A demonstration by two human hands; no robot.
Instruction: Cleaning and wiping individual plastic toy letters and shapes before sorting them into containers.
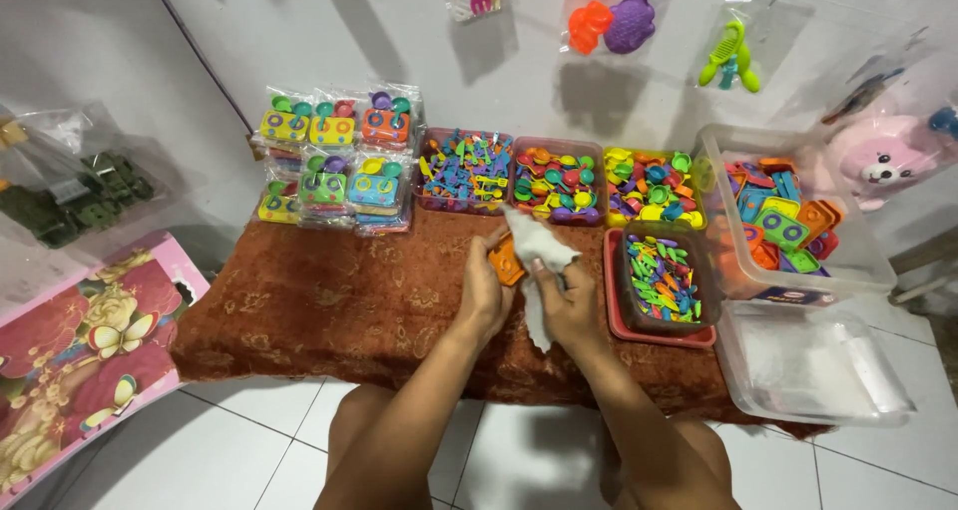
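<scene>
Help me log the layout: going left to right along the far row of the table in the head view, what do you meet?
Bagged toy sets → tray of blue pieces → tray of mixed round pieces → tray of yellow-green pieces → clear tub of orange and blue blocks.

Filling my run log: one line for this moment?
left hand: holds orange toy piece | right hand: wipes it with white cloth | surface: brown mat

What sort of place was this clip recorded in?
Probably a home workspace for packing small plastic toys: trays of sorted coloured toy pieces, stacks of bagged toy sets, and bagged toys hung on the wall, all around a low cloth-covered table on a tiled floor.
</scene>
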